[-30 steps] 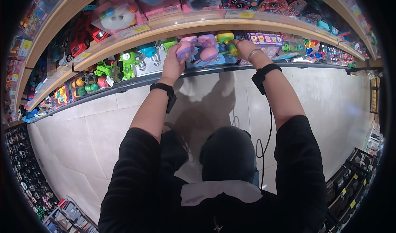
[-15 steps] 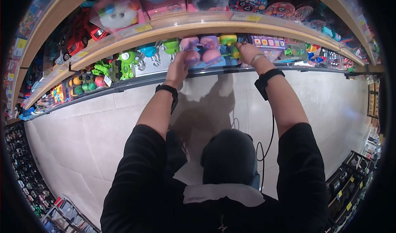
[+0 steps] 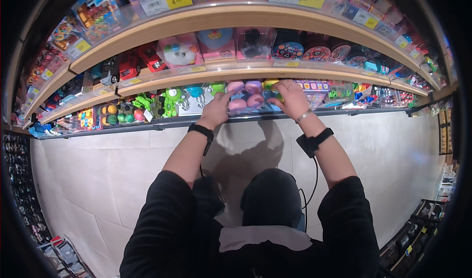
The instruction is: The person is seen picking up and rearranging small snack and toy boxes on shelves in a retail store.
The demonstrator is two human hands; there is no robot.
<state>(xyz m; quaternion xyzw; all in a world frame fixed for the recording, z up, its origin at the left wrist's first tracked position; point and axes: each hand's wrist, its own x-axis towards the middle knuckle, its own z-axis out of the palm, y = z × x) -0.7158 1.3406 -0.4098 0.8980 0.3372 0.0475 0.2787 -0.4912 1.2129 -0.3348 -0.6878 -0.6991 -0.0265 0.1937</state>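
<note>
My left hand is closed at the left edge of a group of small rounded toys on the lowest shelf, its fingertips against a pink toy. Purple toys sit beside it in the same group, between my two hands. My right hand reaches in from the right, with index finger and thumb bent around a yellow-and-green toy. The hand covers most of that toy.
Green figures and ball-shaped toys line the shelf on the left. A purple box stands on the right. Wooden shelf edges pass just above my hands. A cable hangs from my right wrist strap.
The head view has tilted up, so the shelves sit lower and more upper shelf shows. My right hand has turned further over the yellow-and-green toy; my left stays by the pink toys.
</note>
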